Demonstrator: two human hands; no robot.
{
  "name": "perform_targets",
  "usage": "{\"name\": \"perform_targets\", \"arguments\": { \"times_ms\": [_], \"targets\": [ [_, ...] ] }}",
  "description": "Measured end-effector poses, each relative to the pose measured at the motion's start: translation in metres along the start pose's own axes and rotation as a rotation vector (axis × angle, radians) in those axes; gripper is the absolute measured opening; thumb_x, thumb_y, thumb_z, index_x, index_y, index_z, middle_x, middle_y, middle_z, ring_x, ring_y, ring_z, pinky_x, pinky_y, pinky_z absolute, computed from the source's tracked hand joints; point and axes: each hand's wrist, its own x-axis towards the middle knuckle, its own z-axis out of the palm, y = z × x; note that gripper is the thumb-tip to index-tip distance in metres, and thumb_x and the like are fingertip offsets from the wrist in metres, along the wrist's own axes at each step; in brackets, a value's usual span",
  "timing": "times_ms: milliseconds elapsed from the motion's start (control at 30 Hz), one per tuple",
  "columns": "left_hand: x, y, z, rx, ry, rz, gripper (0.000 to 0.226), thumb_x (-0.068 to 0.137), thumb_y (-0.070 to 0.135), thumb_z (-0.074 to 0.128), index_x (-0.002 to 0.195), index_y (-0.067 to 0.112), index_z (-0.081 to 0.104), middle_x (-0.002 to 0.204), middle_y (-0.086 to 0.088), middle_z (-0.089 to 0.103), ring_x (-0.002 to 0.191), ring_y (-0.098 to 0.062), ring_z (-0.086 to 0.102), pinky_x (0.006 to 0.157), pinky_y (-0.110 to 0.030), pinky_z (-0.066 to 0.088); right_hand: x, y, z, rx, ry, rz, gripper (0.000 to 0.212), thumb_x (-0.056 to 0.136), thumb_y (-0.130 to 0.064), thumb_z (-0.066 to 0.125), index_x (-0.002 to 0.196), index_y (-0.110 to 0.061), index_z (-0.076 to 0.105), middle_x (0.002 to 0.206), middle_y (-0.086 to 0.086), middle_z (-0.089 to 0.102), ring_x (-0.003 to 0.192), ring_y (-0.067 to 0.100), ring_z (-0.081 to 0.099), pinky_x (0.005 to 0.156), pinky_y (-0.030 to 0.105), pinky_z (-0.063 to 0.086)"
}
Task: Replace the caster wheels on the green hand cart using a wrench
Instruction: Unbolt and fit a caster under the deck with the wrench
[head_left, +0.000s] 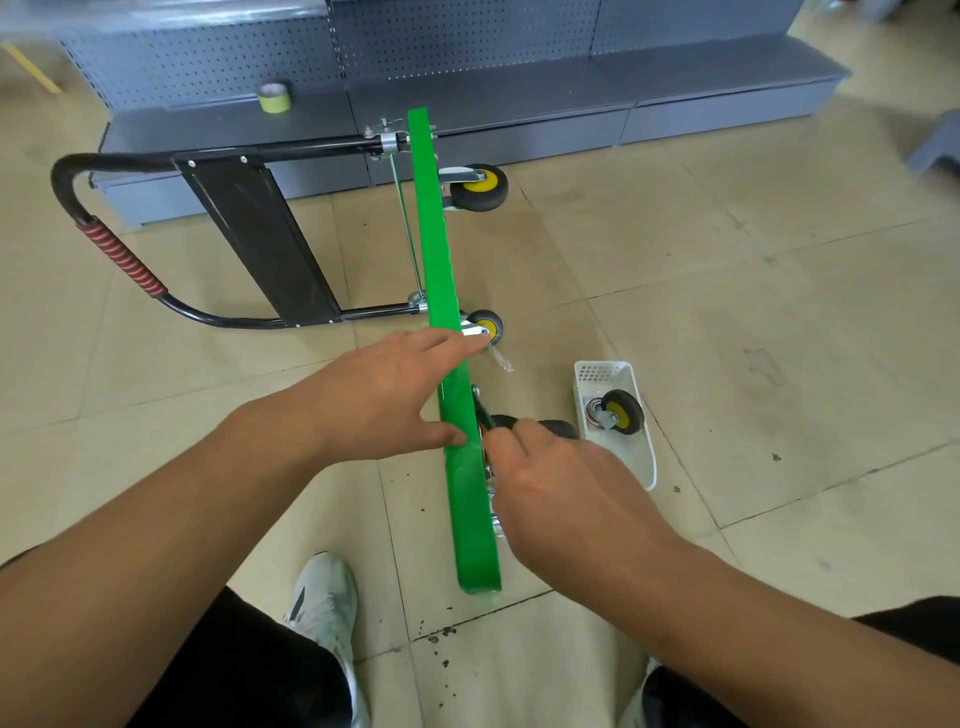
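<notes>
Right hand (561, 483) grip closed round wrench (550, 426) handle; left hand (384, 395) flat, steadying cart (441, 291).
Green cart on edge on floor (753, 291), wrench at its near underside mount. Step, likely: turning a caster bolt. Next calls for spare wheel (621, 410) from basket (641, 457) just beside.

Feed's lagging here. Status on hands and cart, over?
Left hand steadying green cart on edge. Right hand holds wrench at its underside. Spare caster in basket, nothing blocking.
</notes>
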Motion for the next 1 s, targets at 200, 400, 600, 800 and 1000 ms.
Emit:
{"name": "perform_targets", "arguments": {
  "times_ms": [200,400,600,800,1000],
  "targets": [
    [0.001,0.001,0.000,-0.010,-0.004,0.003,0.098,0.083,0.056,0.072,0.156,0.042,0.008,0.161,0.013,0.026,0.143,-0.013,0.031,0.113,-0.039,0.040,-0.005,-0.003,0.029,0.159,0.144,0.024,0.054,0.076,-0.013,0.065,0.126,-0.017,0.046,0.079,-0.001,0.052,0.054,0.017,0.026,0.041,0.023,0.005],
    [0.001,-0.002,0.000,-0.009,-0.013,0.011,0.100,0.082,0.055,0.073,0.157,0.041,0.007,0.161,0.011,0.025,0.144,-0.015,0.030,0.114,-0.040,0.039,-0.018,0.003,0.031,0.373,0.056,-0.062,0.043,0.095,-0.048,0.042,0.132,-0.025,0.043,0.109,-0.005,0.054,0.077,0.017,0.054,0.061,0.037,0.050],
    [0.000,-0.002,0.000,-0.017,-0.028,0.009,0.098,0.083,0.055,0.073,0.156,0.041,0.008,0.162,0.011,0.023,0.144,-0.015,0.029,0.113,-0.044,0.040,-0.017,0.024,0.031,0.382,0.088,-0.165,0.044,0.094,-0.056,0.050,0.127,-0.026,0.050,0.110,-0.008,0.061,0.085,0.015,0.063,0.063,0.036,0.056],
    [-0.001,0.002,-0.002,-0.021,-0.048,-0.027,0.102,0.082,0.055,0.073,0.159,0.032,0.009,0.164,0.009,0.018,0.147,-0.015,0.025,0.115,-0.043,0.037,-0.013,0.037,0.028,0.342,0.214,-0.310,0.037,0.093,-0.045,0.063,0.115,-0.016,0.062,0.116,0.001,0.056,0.080,0.017,0.061,0.057,0.040,0.056],
    [0.000,0.004,-0.005,0.045,-0.131,-0.100,0.099,0.084,0.062,0.066,0.159,0.019,0.018,0.168,0.007,0.001,0.151,-0.014,0.017,0.117,-0.041,0.034,0.000,0.041,0.027,0.317,0.348,-0.482,0.031,0.093,-0.032,0.072,0.110,-0.006,0.073,0.110,0.007,0.068,0.087,0.016,0.064,0.063,0.034,0.058]
  ]
}}
